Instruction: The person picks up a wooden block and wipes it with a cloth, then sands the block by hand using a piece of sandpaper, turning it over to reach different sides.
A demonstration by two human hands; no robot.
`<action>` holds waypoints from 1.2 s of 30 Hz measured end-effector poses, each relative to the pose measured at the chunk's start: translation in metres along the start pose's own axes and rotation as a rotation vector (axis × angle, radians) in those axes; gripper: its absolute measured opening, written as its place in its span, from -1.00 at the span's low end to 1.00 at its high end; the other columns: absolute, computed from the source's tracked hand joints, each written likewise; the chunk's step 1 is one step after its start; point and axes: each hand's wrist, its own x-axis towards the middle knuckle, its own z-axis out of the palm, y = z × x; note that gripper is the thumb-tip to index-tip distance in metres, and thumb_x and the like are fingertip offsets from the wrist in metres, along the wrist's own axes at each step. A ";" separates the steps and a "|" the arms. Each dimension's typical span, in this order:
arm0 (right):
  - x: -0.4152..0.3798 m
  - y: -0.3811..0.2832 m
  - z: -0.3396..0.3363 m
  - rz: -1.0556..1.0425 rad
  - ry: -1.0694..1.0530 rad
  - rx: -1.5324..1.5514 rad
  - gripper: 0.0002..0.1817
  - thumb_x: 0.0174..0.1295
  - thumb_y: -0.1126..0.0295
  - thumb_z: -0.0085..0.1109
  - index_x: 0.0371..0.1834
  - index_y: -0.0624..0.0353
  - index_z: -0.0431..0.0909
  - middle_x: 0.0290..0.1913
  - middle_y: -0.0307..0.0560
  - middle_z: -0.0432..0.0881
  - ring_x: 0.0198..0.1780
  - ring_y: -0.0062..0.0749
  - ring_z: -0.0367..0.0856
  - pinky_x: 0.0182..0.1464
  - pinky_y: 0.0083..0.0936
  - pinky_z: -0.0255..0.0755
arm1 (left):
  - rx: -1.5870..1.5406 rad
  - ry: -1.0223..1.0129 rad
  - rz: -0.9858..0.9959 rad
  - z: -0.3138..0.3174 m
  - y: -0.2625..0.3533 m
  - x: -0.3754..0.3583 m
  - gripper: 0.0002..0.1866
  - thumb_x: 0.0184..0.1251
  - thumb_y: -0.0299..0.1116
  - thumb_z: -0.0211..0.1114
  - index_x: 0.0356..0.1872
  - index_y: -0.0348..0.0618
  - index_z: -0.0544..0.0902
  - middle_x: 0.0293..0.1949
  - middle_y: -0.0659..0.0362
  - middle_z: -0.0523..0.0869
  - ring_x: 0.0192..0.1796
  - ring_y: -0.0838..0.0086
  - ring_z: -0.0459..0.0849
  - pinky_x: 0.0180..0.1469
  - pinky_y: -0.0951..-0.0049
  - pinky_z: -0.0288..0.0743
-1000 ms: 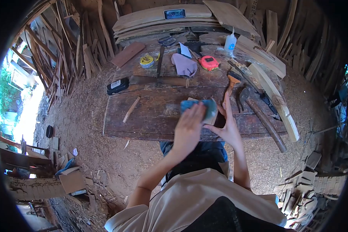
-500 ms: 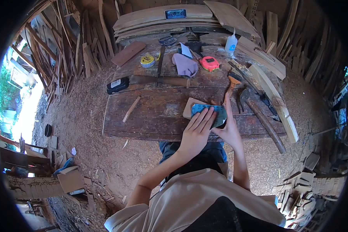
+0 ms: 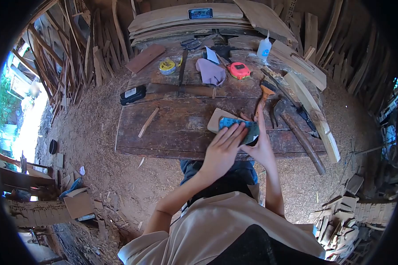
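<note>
Near the front edge of the worn wooden table (image 3: 163, 141), a light wooden block (image 3: 215, 120) lies partly under a folded blue-green sheet (image 3: 229, 121) with dark print, which looks like sandpaper. My left hand (image 3: 225, 148) presses flat on the sheet, its fingers extended side by side over it. My right hand (image 3: 262, 143) stands on edge at the sheet's right side, fingers pointing away from me and thumb toward the sheet's near corner. Just beyond its fingertips is a brush with an orange handle (image 3: 266, 91).
Right of my hands lie a hammer (image 3: 303, 143) and a curved wooden piece (image 3: 311, 106). Farther back are a red tape measure (image 3: 239, 70), a purple cloth (image 3: 211, 72), yellow tape (image 3: 167, 66), a glue bottle (image 3: 264, 47) and a phone (image 3: 200, 13). A wood strip (image 3: 148, 123) lies left.
The view has shifted slightly. My left hand and the sheet have moved very little, and my right hand stays beside them.
</note>
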 end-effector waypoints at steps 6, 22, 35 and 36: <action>0.005 -0.005 0.005 -0.034 0.078 -0.097 0.40 -0.14 0.43 0.67 0.68 0.04 -0.27 0.28 0.17 0.58 0.48 -0.03 0.40 0.46 -0.15 0.28 | 0.086 0.075 -0.148 -0.024 -0.032 0.013 -0.56 0.40 -0.50 0.16 0.30 -0.28 0.54 0.37 0.03 0.55 0.45 0.08 0.44 0.47 0.07 0.27; 0.002 0.006 0.006 -0.019 0.180 -0.016 0.34 -0.23 0.52 0.69 0.66 0.04 -0.05 0.12 0.09 0.66 0.34 -0.10 0.55 0.36 -0.22 0.41 | 0.066 -0.011 -0.056 -0.023 -0.026 0.010 -0.61 0.32 -0.47 0.23 0.18 -0.24 0.62 0.36 0.11 0.58 0.42 0.20 0.50 0.43 0.14 0.36; 0.001 0.006 0.003 0.045 0.171 0.050 0.26 -0.14 0.53 0.62 0.65 0.11 -0.05 0.07 0.05 0.67 0.34 -0.13 0.56 0.40 -0.21 0.36 | -0.008 -0.076 0.050 -0.024 -0.018 0.006 -0.60 0.31 -0.45 0.21 0.18 -0.16 0.65 0.35 0.19 0.59 0.44 0.27 0.48 0.51 0.13 0.27; 0.002 0.005 0.003 0.009 0.172 0.023 0.26 -0.14 0.54 0.62 0.65 0.11 -0.05 0.07 0.06 0.67 0.34 -0.13 0.56 0.38 -0.21 0.38 | -0.011 -0.052 -0.004 -0.028 -0.024 0.006 -0.60 0.31 -0.47 0.20 0.18 -0.17 0.64 0.35 0.18 0.59 0.44 0.25 0.48 0.50 0.12 0.28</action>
